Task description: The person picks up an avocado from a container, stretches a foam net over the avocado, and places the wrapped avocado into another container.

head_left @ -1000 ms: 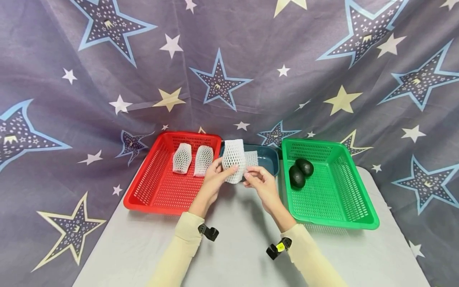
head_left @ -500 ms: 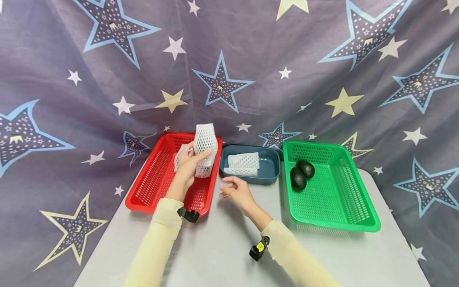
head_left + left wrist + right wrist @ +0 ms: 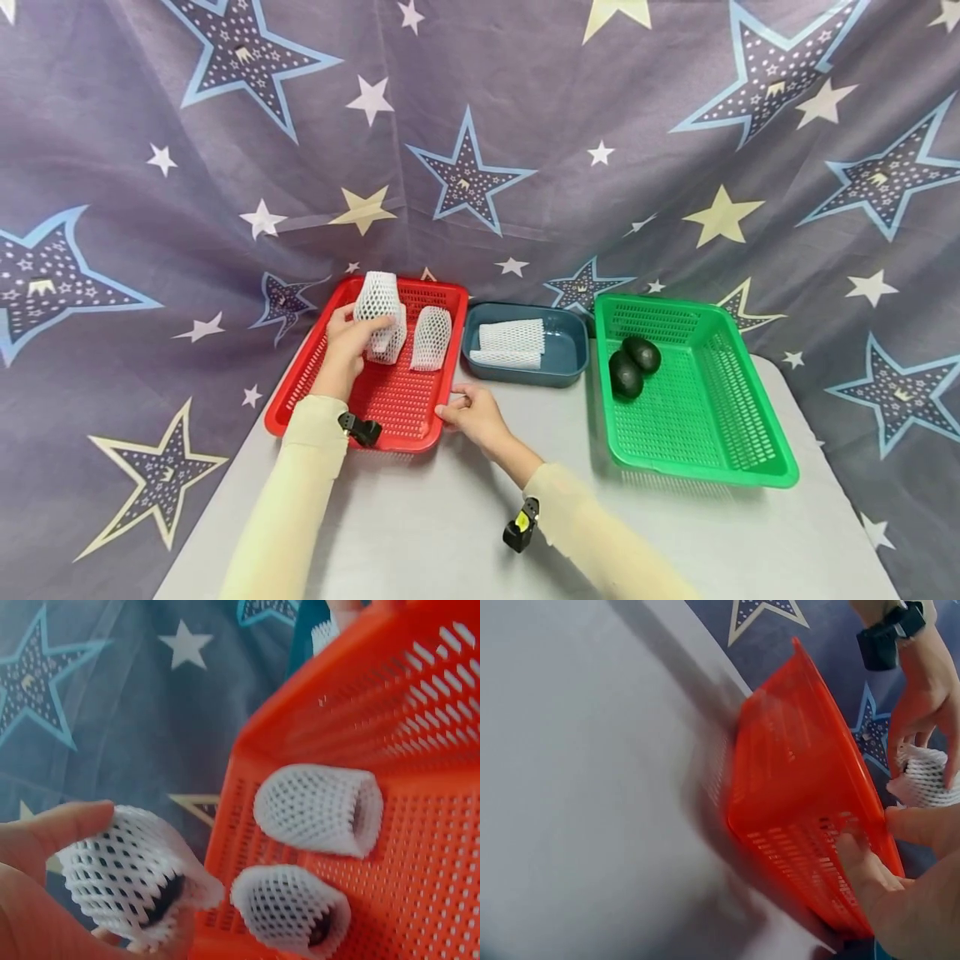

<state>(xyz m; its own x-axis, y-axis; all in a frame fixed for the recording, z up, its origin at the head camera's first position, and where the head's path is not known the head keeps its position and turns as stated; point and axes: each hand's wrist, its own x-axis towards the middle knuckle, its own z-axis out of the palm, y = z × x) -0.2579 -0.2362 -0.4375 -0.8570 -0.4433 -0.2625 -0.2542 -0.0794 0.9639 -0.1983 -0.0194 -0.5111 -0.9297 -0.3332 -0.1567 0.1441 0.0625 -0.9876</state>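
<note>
My left hand (image 3: 345, 346) grips an avocado in a white foam net sleeve (image 3: 377, 302), raised above the left part of the red basket (image 3: 405, 444). Dark skin shows through the mesh of this sleeved avocado (image 3: 124, 866) in the left wrist view. Two more net-wrapped fruits lie inside the basket: one (image 3: 392, 350) partly behind the held one, another (image 3: 431, 337) to its right. At the basket's right side, my right hand (image 3: 477, 417) pinches the rim. In the right wrist view, the thumb and fingers of this hand (image 3: 922, 907) sit on either side of the basket wall (image 3: 795, 772).
A dark blue tray (image 3: 566, 354) with flat white net sleeves (image 3: 512, 336) stands between the baskets. The green basket (image 3: 705, 417) on the right holds two bare avocados (image 3: 626, 375). A star-patterned curtain (image 3: 480, 250) hangs behind the table (image 3: 465, 533).
My left hand has carried the sleeved avocado leftward from in front of the blue tray to over the red basket. My right hand has let go of the sleeve and moved left to the basket's rim.
</note>
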